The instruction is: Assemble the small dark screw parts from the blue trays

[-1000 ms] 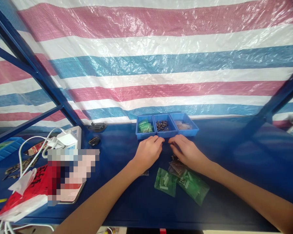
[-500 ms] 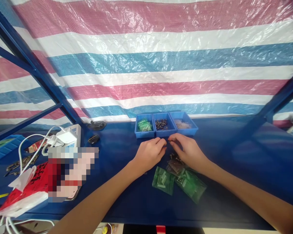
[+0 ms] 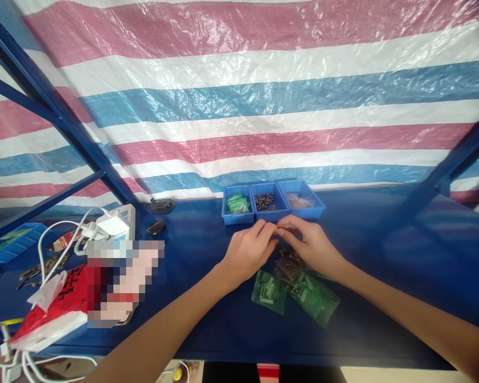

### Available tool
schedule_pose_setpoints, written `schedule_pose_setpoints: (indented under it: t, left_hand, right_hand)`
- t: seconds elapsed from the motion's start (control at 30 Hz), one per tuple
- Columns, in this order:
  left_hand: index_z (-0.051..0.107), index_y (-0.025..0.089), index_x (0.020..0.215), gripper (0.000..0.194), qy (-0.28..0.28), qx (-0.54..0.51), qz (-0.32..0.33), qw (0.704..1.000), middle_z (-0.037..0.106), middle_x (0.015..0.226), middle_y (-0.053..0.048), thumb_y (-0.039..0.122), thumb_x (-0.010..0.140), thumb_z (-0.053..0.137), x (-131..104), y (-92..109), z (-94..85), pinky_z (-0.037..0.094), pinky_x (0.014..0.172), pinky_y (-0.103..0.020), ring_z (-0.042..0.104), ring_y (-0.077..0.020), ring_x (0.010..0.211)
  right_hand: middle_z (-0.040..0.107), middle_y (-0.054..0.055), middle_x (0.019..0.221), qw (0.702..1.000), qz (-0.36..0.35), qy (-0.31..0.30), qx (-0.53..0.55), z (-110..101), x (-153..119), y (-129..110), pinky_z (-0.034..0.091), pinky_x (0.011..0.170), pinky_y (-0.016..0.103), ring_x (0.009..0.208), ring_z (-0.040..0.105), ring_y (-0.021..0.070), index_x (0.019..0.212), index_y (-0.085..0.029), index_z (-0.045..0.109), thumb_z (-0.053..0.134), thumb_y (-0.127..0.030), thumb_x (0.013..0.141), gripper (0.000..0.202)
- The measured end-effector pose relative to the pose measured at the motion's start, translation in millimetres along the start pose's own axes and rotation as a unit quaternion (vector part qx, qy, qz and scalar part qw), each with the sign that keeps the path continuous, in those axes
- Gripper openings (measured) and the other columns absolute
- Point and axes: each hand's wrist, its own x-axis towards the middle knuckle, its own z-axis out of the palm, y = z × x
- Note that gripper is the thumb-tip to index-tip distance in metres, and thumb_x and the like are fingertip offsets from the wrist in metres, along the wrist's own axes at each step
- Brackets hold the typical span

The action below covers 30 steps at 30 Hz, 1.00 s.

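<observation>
My left hand (image 3: 250, 249) and my right hand (image 3: 313, 246) meet fingertip to fingertip just in front of three blue bins. Both are closed in a pinch, and whatever lies between the fingers is too small or hidden to name. Under my right hand is a clear bag (image 3: 288, 267) with small brownish metal pieces, partly covered by the hand. Nearer to me lie a green bag (image 3: 269, 292) with pale stick-like pieces and a second green bag (image 3: 317, 303). The left bin (image 3: 238, 218) holds green packets, the middle bin (image 3: 268, 215) small screw-like parts, the right bin (image 3: 315, 210) clear bags.
On the left of the blue table (image 3: 207, 332) are a power strip (image 3: 128, 218) with white cables, a red bag (image 3: 69, 290), a black mouse-like object (image 3: 156, 228) and loose metal parts (image 3: 43, 268). A striped tarp (image 3: 271, 106) hangs behind; a blue frame post (image 3: 75, 143) slants at left.
My fingertips have come together, closing the small gap between the two hands. The whole view has shifted slightly; the bags and bins stay in place.
</observation>
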Motion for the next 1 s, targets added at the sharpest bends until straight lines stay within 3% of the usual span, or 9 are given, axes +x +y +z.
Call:
schedule_pose_setpoints:
  t: [0.23, 0.4, 0.57, 0.7, 0.83, 1.0]
  left_hand:
    - [0.06, 0.021, 0.103, 0.024, 0.042, -0.014, 0.004, 0.999, 0.065, 0.094, -0.001, 0.039, 0.106, 0.045, 0, -6, 5.7, 0.042, 0.055, -0.025, 0.064, -0.0132, 0.072]
    - [0.063, 0.021, 0.111, 0.023, 0.103, -0.053, 0.016, 0.993, 0.067, 0.098, -0.002, 0.038, 0.106, 0.048, -1, -5, 9.4, 0.047, 0.061, -0.022, 0.066, -0.0119, 0.078]
    - [0.066, 0.024, 0.119, 0.022, 0.162, -0.094, 0.027, 0.982, 0.07, 0.106, -0.003, 0.029, 0.105, 0.05, 0, -7, 9.4, 0.055, 0.075, -0.022, 0.07, -0.0126, 0.089]
    - [0.066, 0.025, 0.122, 0.025, 0.162, -0.153, 0.036, 0.974, 0.071, 0.112, -0.002, 0.022, 0.106, 0.048, 0, -7, 9.5, 0.057, 0.086, -0.024, 0.07, -0.013, 0.097]
    - [0.065, 0.026, 0.127, 0.027, 0.141, -0.181, 0.032, 0.973, 0.07, 0.117, -0.004, 0.024, 0.104, 0.052, 0, -6, 9.9, 0.058, 0.086, -0.026, 0.069, -0.0155, 0.1]
    - [0.07, 0.023, 0.122, 0.025, 0.138, -0.251, -0.028, 0.958, 0.073, 0.111, -0.005, 0.027, 0.102, 0.056, 4, -4, 6.4, 0.056, 0.083, -0.027, 0.07, -0.0169, 0.095]
  right_hand:
    - [0.074, 0.002, 0.092, 1.0, 0.009, -0.019, 0.008, 2, -4, -3, 0.049, 0.067, 0.031, 0.082, 0.068, 0.0223, 0.095, -0.025, 0.068, 0.052, -0.039, 0.1, 0.023]
    - [0.073, 0.004, 0.091, 1.0, 0.01, -0.018, -0.002, -3, -2, -2, 0.048, 0.071, 0.033, 0.083, 0.066, 0.023, 0.098, -0.023, 0.069, 0.047, -0.039, 0.102, 0.027]
    - [0.071, 0.003, 0.088, 0.995, 0.043, -0.051, 0.071, -6, -1, -3, 0.046, 0.067, 0.031, 0.078, 0.063, 0.0209, 0.093, -0.021, 0.068, 0.05, -0.043, 0.1, 0.03]
    - [0.07, 0.003, 0.09, 0.99, 0.04, -0.056, 0.122, -6, -1, -3, 0.046, 0.068, 0.03, 0.081, 0.062, 0.0205, 0.092, -0.021, 0.068, 0.054, -0.044, 0.099, 0.028]
    - [0.067, 0.002, 0.084, 0.989, 0.047, -0.039, 0.132, -5, -1, -2, 0.045, 0.066, 0.03, 0.075, 0.059, 0.0187, 0.085, -0.02, 0.068, 0.056, -0.045, 0.098, 0.03]
    - [0.068, 0.003, 0.084, 0.991, 0.043, -0.048, 0.12, -7, -1, -5, 0.044, 0.062, 0.029, 0.072, 0.059, 0.0186, 0.088, -0.021, 0.069, 0.054, -0.046, 0.099, 0.031]
